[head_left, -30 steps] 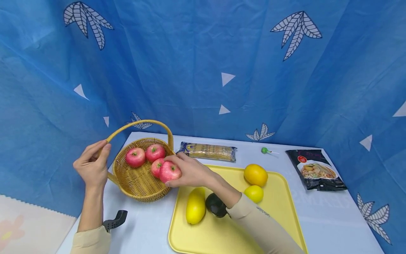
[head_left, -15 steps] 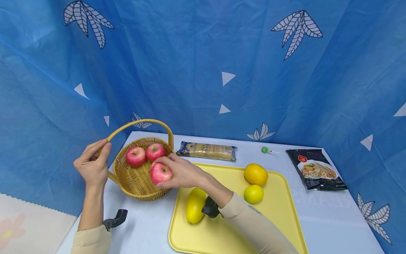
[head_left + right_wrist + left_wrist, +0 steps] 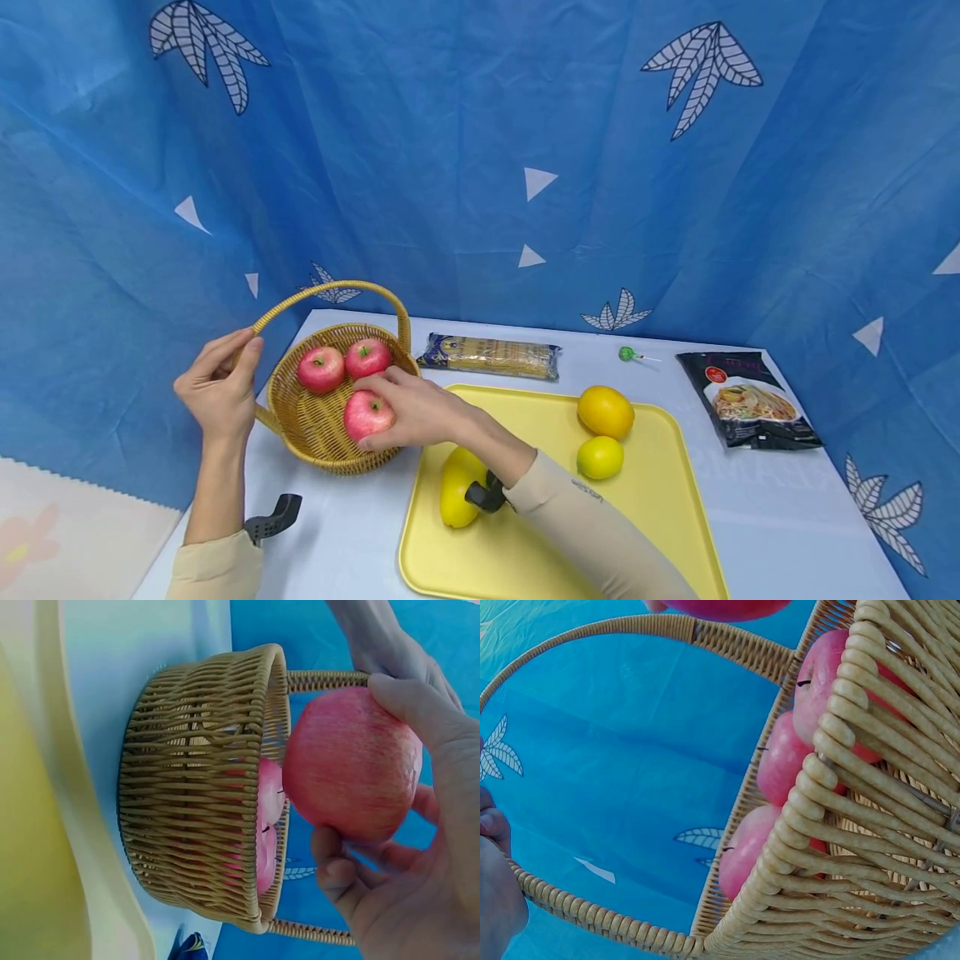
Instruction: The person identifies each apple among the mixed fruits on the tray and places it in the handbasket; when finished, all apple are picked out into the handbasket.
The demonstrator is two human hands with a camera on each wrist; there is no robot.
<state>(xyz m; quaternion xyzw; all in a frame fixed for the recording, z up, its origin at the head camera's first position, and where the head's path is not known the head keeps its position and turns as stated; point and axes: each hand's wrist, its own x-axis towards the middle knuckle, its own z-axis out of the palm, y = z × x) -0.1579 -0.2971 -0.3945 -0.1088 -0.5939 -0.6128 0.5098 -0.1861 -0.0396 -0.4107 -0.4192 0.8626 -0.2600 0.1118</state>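
With curled fingers my left hand [image 3: 221,387] holds the arched handle [image 3: 330,287] of a wicker basket [image 3: 322,429]. An apple [image 3: 367,415] is gripped between the thumb and fingers of my right hand [image 3: 423,410], over the basket's right side. In the right wrist view, that apple [image 3: 352,765] is above the rim and apart from the fruit inside. Three red apples [image 3: 746,847] lie in the basket in the left wrist view. Only two of them, a left apple [image 3: 321,370] and a right apple [image 3: 367,358], show from the head; the third is hidden there.
A yellow tray [image 3: 570,542] to the right bears a yellow mango-like fruit [image 3: 453,496], an orange-yellow fruit [image 3: 604,412] and a lemon [image 3: 600,457]. Behind it lie a pasta packet [image 3: 491,357] and a green lollipop [image 3: 627,354]. A black noodle bag [image 3: 750,400] lies far right.
My right hand has carried the apple left, further over the basket, covering the third apple there from the head view. The left hand has stayed on the handle.
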